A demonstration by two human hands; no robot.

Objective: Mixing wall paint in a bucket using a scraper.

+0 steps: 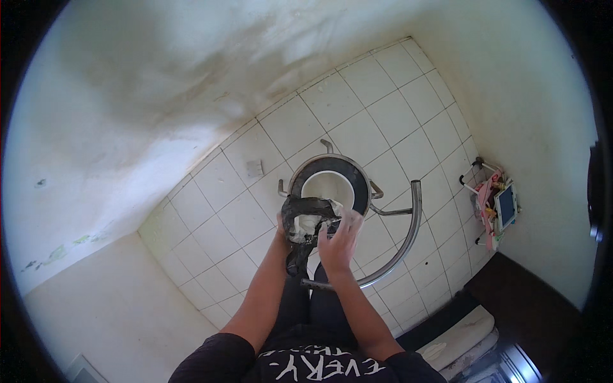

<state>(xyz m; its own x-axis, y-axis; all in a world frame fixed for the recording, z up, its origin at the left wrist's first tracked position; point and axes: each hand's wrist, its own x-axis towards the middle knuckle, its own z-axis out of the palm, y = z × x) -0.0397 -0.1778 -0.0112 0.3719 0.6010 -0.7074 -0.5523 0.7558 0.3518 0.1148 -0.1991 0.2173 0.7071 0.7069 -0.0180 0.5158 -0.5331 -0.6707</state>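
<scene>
A black plastic bag (pixel 295 210) with white, lumpy stuff (pixel 308 225) inside hangs in front of my body, its mouth spread apart. My left hand (pixel 281 223) grips the bag's left side, most of its fingers hidden behind the plastic. At the bag's right edge is my right hand (pixel 341 239), whitened at the fingers, which point up with the thumb apart. Just beyond the bag, partly covered by it, a white round bowl (pixel 350 186) rests on the dark round seat of a metal chair (pixel 361 191). The bowl's inside looks pale.
The chair's curved metal tube (pixel 408 239) sweeps around to the right and near side. White floor tiles (pixel 377 121) spread below, bounded by stained walls (pixel 128 115). A small pink folding frame (pixel 488 207) stands at the right wall. Cushioned furniture (pixel 460 341) is at the lower right.
</scene>
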